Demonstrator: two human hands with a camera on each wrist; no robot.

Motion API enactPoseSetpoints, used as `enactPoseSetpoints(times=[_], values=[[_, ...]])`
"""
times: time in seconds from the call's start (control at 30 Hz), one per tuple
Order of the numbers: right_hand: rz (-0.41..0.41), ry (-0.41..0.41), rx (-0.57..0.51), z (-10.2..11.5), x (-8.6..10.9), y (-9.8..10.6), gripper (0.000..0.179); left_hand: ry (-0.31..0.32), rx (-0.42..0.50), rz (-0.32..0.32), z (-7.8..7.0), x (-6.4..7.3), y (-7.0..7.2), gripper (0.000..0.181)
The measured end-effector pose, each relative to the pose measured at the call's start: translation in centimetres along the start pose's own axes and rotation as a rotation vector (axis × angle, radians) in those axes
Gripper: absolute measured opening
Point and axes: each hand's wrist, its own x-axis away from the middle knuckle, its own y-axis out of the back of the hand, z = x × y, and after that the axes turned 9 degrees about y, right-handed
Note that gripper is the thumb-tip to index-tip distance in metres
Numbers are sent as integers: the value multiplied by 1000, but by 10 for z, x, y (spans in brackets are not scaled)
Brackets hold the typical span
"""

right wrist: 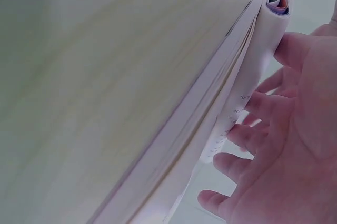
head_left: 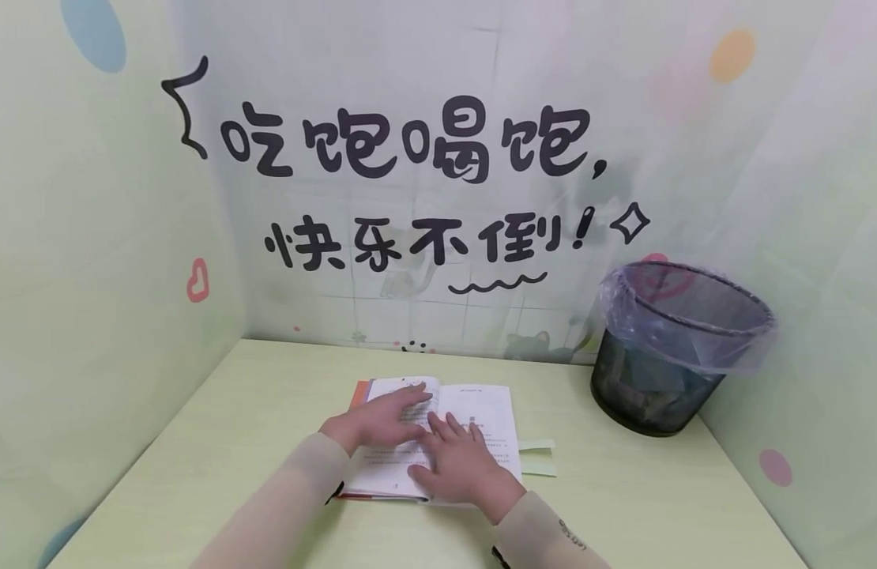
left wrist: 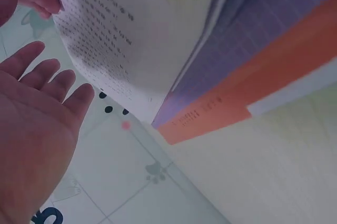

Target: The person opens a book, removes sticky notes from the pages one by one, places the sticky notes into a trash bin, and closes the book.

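Observation:
An open book [head_left: 491, 403] with printed white pages lies on the table, its orange and purple cover edge [left wrist: 210, 111] showing at the left. My left hand [head_left: 382, 419] lies over the left page, fingers extended toward the fold. Over the right page, near the fold, my right hand [head_left: 463, 462] spreads its fingers, the fingertips touching the paper. The two hands nearly meet at the middle of the book. In the right wrist view, the right fingers [right wrist: 250, 137] are loosely bent against the page, and the page edges [right wrist: 195, 129] are seen from the side.
Pale green paper strips [head_left: 538, 468] stick out at the book's right edge. A black mesh waste bin [head_left: 648, 387] with a purple plastic liner stands at the back right of the table [head_left: 225, 442]. Printed fabric walls [head_left: 410, 316] enclose the back and sides.

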Motion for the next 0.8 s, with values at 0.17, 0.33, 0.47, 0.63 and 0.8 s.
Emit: enactPoseSetpoints(times=[0.17,0.33,0.47,0.63,0.8], values=[[20,3,-33,2,1,2,72,61,33,112,-2,1,-6,75],[24,13,-80,0,1,4,72,112,40,183,-3,-1,-6,98],[30,19,-79,-1,3,5,71,112,-16,194,-7,-3,-6,110],[36,20,-50,2,3,6,71,104,-74,167,-13,-4,-7,107],[35,10,-23,6,2,6,71,114,-74,135,-15,-4,-10,105]])
